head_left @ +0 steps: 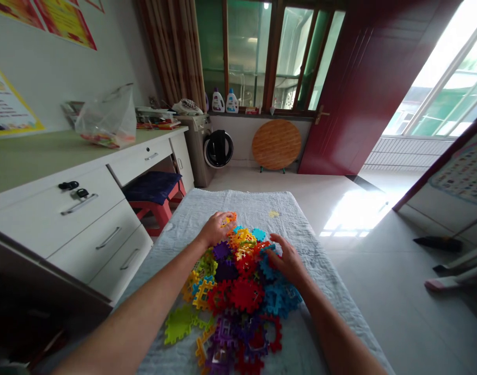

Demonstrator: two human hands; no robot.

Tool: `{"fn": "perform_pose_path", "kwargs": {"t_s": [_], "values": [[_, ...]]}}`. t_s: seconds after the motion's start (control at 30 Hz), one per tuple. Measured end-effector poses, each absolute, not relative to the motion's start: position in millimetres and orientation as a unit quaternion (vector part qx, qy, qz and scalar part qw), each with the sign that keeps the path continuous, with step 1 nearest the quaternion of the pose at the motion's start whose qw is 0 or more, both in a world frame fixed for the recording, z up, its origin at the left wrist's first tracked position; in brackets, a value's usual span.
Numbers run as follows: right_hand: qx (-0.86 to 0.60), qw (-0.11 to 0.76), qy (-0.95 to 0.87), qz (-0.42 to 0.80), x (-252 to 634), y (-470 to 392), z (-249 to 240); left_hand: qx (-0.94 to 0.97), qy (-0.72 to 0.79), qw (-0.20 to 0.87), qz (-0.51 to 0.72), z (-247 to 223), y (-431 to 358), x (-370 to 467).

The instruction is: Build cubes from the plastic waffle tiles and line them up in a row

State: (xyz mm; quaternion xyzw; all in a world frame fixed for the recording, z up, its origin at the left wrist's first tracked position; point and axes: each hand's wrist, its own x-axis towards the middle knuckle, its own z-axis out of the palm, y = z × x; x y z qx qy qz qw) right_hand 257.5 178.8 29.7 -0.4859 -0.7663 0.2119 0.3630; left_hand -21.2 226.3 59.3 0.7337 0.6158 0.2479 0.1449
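Left fingers (221,214), bent over an orange piece (234,215) at the far left edge of the pile; firmness of grip impossible to tell. Right fingers (279,240), set wide, with the thumb low beside a blue piece (268,249) at the pile's far right; contact uncertain. Between and nearer than both, a loose, overlapping pile of toothed plastic pieces (246,295), centred on the worktop. Likely hazard at the far end: interlocked teeth, hence neighbouring pieces dragged along with any one lifted. Second hazard, from uneven stacking: a slide of upper pieces, such as the dark purple piece (225,271), after a pull from beneath. To the right, a blue cluster (281,301) close beside the right forearm (328,317); risk of a sideways knock from a low sweep. To the near left, a flat green piece (178,325) at the fringe, easily nudged outward by the left forearm (144,307). Beneath all, a creased pale cloth (257,200), liable to bunch under pressure and shift the pile; beyond the right edge, hard floor (363,276) for any stray piece.
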Motion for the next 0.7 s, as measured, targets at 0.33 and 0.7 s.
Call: {"fn": "perform_pose_path", "kwargs": {"t_s": [0.33, 0.7], "values": [[-0.500, 0.269, -0.803, 0.180, 275, 175, 19, 0.732, 0.656, 0.156, 0.099, 43, 276, -14], [-0.495, 0.336, -0.768, 0.230, 260, 177, 13, 0.779, 0.597, 0.148, 0.119, 71, 174, -32]]}}
